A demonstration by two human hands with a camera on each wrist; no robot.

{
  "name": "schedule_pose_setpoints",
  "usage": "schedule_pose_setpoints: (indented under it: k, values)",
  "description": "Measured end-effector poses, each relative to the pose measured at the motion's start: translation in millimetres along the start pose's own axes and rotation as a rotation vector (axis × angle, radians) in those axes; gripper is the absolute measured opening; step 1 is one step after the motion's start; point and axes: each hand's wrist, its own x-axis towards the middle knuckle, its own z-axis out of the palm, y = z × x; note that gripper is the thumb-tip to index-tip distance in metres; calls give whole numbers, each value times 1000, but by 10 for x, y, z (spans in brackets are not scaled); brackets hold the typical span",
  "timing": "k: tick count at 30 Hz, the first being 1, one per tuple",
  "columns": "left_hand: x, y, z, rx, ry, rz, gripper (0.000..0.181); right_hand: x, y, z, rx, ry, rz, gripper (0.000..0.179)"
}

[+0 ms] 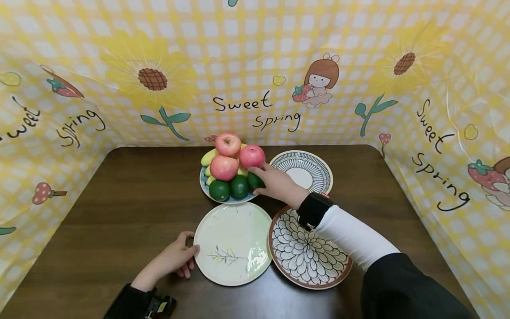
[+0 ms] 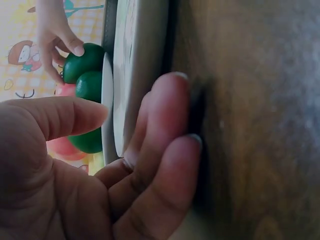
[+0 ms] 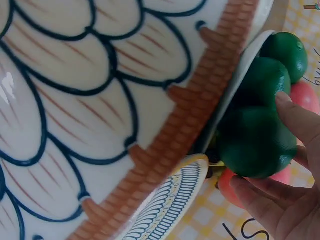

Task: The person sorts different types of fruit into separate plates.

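Observation:
At the right side of the fruit plate (image 1: 204, 188), my right hand (image 1: 279, 184) grips a dark green, smooth oval fruit (image 3: 257, 142) between thumb and fingers. Two similar green fruits (image 1: 239, 186) lie beside it. Red-pink apples (image 1: 224, 168) and a round pink fruit (image 1: 252, 156) are piled behind, with yellow fruits (image 1: 209, 157) partly hidden under them. My left hand (image 1: 175, 257) holds the left rim of a pale green plate (image 1: 235, 230) with a painted sprig, thumb at the top edge and fingers lower down beside it.
A brown-rimmed plate with a petal pattern (image 1: 308, 252) sits at the front right, under my right forearm. Behind it is a blue-patterned plate (image 1: 301, 177). A yellow checked cloth (image 1: 247, 66) rises along the back and sides of the brown table (image 1: 131, 190).

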Motion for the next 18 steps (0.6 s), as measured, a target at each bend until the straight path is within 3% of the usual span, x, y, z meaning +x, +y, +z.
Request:
schedule_pose_setpoints:
  k: [5,11,18]
  values:
    - [24,-32,-10,-17,-5,2,59,10,-11,39,-31,28,7,70]
    - [1,-103,1,-148,-84,12,70,-9,-29,103,-67,30,22,70]
    - [33,-110,48,-168,-29,40,65,-7,-22,95,-76,73,14,67]
